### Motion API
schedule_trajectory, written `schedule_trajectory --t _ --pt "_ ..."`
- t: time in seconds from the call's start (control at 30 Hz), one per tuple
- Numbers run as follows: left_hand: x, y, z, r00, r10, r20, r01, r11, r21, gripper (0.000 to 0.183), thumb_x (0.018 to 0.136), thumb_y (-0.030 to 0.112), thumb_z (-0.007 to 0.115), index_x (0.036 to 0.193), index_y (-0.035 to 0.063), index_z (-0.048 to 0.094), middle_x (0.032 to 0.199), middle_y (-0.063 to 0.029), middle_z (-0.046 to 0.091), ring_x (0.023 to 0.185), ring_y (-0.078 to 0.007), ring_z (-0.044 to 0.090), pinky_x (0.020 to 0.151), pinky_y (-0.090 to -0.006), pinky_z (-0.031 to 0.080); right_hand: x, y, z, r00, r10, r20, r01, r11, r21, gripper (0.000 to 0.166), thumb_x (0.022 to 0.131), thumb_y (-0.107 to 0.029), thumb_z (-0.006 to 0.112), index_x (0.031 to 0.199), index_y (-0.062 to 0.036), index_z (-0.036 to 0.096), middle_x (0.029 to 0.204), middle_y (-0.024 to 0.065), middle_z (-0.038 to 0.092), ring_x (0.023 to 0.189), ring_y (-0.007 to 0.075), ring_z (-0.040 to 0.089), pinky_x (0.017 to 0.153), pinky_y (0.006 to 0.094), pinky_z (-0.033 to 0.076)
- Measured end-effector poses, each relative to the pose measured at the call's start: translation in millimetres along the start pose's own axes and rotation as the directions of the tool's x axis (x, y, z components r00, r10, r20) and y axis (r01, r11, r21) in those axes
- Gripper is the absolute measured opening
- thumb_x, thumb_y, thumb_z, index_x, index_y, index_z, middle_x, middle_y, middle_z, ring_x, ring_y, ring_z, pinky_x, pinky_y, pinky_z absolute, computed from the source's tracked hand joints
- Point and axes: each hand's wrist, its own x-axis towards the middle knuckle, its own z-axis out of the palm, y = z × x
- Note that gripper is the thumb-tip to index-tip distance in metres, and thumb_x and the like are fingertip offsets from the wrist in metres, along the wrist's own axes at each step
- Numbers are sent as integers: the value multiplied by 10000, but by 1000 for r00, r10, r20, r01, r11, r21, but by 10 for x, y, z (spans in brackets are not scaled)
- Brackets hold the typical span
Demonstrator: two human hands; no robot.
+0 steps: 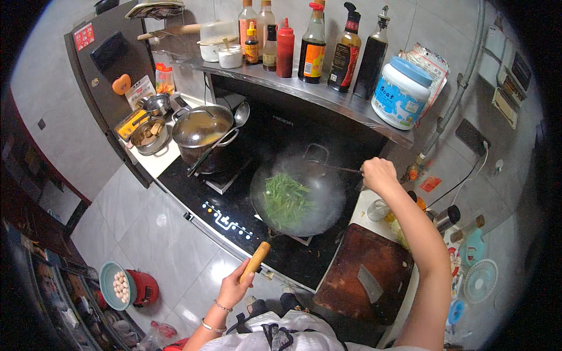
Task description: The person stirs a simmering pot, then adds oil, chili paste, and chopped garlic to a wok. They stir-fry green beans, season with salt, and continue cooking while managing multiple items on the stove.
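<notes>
A wok (pixel 325 215) sits on the right side of a black glass cooktop (pixel 285 259), with steam blurring its inside. Chopped green vegetable pieces (pixel 285 199) lie in its left half. My left hand (pixel 235 283) is closed around a wooden handle (pixel 255 262) at the wok's near side; the joint between handle and wok is hard to make out. Over the wok's right rim, my right hand (pixel 378 175) grips a thin metal-shafted cooking utensil (pixel 344 169). Steam hides that utensil's working end. A wire loop handle (pixel 317 152) stands at the wok's far rim.
Left of the wok stands a lidded pot (pixel 202 131) with a ladle (pixel 241 115) leaning across it. A cleaver (pixel 369 283) lies on the wooden cutting board (pixel 347 267) at right. Sauce bottles (pixel 312 48) and a white tub (pixel 401 94) line the metal shelf (pixel 281 83).
</notes>
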Motion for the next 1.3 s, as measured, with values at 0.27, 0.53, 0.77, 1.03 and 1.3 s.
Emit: schedule_trajectory --t 0.27,0.53,0.77,1.03,1.3 --pt "29 4 7 1000 2 10 -2 1000 -27 469 873 159 606 1315 88 465 885 -31 639 638 -67 585 616 -231 506 249 -661 89 970 -241 14 240 970 21 164 729 -121 603 848 -164 707 859 127 663 800 301 645 681 405 513" --pt "19 -68 -19 999 -5 35 6 999 -44 500 865 169 619 1328 90 447 903 -35 644 644 -71 589 616 -232 509 -991 -752 -869 884 -463 -60 451 880 -149 100 700 -123 599 695 -48 664 766 96 612 740 236 615 602 344 491" --pt "3 59 -33 995 -88 48 88 996 9 518 859 199 629 1334 110 443 860 -37 646 621 -69 591 588 -230 509 -1328 -872 -592 955 -226 191 252 959 -127 118 735 -124 588 739 -55 684 802 112 626 766 223 635 605 337 512" --pt "-15 72 -47 993 -115 38 115 993 11 516 860 228 624 1341 177 443 740 -10 625 564 -58 574 433 -214 460 -514 -298 -332 993 76 87 -71 996 -59 175 768 -121 550 821 -32 690 844 178 667 796 317 664 689 428 530" --pt "42 52 -3 995 -95 42 91 992 84 495 864 261 616 1329 189 461 690 -23 612 527 -75 553 518 -252 480 2 115 1205 812 226 539 -537 650 537 162 753 -124 591 836 -21 685 686 174 648 562 248 641 498 382 503"
